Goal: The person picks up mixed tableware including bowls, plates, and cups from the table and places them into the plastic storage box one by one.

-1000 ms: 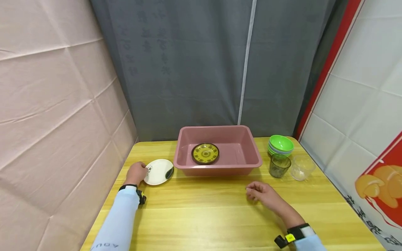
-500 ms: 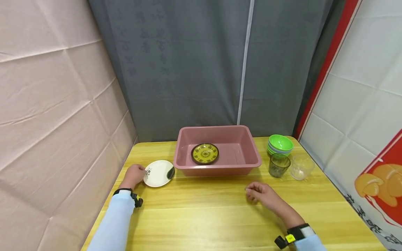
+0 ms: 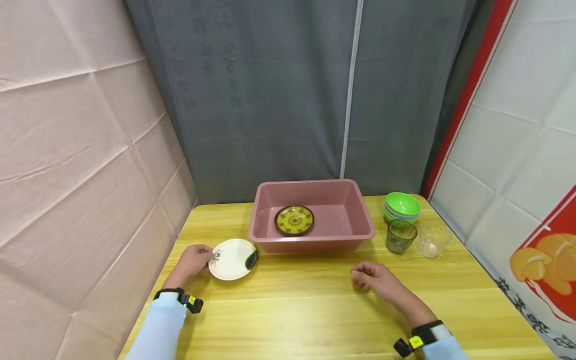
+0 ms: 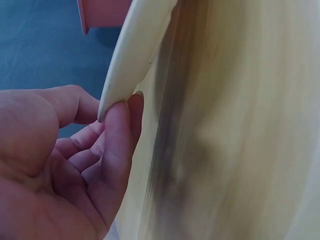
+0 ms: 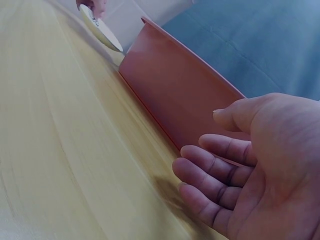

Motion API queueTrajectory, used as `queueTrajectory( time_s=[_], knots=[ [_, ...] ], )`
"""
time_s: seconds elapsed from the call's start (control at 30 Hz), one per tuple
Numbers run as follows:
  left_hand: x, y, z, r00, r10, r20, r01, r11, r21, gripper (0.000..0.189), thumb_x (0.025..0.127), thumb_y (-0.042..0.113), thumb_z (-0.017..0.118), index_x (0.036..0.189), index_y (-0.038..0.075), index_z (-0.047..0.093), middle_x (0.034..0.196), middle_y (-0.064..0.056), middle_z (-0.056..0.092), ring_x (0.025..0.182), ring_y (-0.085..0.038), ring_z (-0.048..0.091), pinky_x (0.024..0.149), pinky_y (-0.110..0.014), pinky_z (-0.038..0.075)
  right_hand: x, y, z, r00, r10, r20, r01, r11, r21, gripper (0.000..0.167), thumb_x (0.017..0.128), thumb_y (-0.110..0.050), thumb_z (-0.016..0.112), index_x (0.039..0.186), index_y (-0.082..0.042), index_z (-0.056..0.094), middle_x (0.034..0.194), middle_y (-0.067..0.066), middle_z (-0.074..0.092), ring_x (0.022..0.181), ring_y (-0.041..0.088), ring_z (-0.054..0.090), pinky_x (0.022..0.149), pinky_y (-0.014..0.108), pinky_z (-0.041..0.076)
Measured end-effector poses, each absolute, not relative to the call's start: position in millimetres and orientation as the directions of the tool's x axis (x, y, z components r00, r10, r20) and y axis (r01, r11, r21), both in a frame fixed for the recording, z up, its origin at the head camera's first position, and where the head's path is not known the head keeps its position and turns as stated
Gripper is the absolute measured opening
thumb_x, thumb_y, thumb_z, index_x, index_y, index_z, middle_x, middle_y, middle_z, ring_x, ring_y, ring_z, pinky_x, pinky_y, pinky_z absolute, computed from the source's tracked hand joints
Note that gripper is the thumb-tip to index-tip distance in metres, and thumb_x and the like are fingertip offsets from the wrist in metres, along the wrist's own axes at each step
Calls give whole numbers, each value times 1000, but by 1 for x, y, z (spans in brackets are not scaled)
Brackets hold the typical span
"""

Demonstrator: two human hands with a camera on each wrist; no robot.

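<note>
A white plate (image 3: pixel 231 260) with a dark leaf-like patch and a small print is pinched at its left edge by my left hand (image 3: pixel 193 262). In the left wrist view the thumb and fingers (image 4: pixel 117 145) grip the plate's rim (image 4: pixel 132 55), and the plate is raised off the wood. My right hand (image 3: pixel 375 280) holds nothing, its fingers loosely curled in front of the pink basin (image 3: pixel 310 245). Inside the basin, toward its left, lies a yellow patterned plate (image 3: pixel 294 220) with a dark rim.
At the right of the wooden table (image 3: pixel 288 310) stand a stack of bowls (image 3: pixel 402 206), green on top, a smoky glass (image 3: pixel 400 237) and a clear glass (image 3: pixel 434 240). A grey curtain (image 3: pixel 270 100) hangs behind the table, and pale cloth walls flank it.
My left hand has lifted the white plate from the table and drawn it slightly toward me and to the right. The right hand has stayed in place.
</note>
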State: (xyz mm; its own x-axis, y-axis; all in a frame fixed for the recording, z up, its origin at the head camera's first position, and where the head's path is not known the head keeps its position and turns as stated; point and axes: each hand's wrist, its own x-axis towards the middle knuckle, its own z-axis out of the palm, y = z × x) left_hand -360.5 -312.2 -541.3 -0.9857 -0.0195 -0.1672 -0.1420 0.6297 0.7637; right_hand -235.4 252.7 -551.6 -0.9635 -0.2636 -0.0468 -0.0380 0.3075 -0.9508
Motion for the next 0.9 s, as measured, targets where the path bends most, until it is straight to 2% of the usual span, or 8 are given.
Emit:
queueTrajectory(
  time_s=[0.2,0.33,0.6,0.9],
  knots=[
    [-341,-294,-539,-987,14,-161,-126,554,823,28,102,10,66,122,-9,73,104,-16,74,84,-23,68,68,-33,63,-235,248,-551,-958,-283,-49,-38,295,-955,33,115,-20,62,123,12,64,106,22,74,94,30,72,79,36,63],
    [-329,-280,-537,-985,76,-155,-98,492,865,25,100,8,68,118,-8,76,99,-14,75,81,-22,69,69,-36,64,-233,244,-549,-956,-291,-45,-42,288,-957,30,115,-17,62,123,12,64,106,21,74,95,29,71,78,36,62],
    [-310,-240,-529,-980,139,-146,-82,384,919,22,99,7,71,116,-7,77,96,-12,76,77,-20,70,65,-35,64,-233,230,-545,-960,-277,-52,-34,295,-955,32,114,-20,64,124,10,65,106,20,75,94,27,70,78,36,62],
    [-303,-198,-529,-980,162,-116,-52,353,934,19,97,7,71,111,-5,77,94,-10,76,76,-21,70,65,-37,65,-236,203,-543,-952,-299,-67,-23,288,-957,33,114,-23,65,121,9,66,106,20,74,91,28,70,76,39,62]
  ],
)
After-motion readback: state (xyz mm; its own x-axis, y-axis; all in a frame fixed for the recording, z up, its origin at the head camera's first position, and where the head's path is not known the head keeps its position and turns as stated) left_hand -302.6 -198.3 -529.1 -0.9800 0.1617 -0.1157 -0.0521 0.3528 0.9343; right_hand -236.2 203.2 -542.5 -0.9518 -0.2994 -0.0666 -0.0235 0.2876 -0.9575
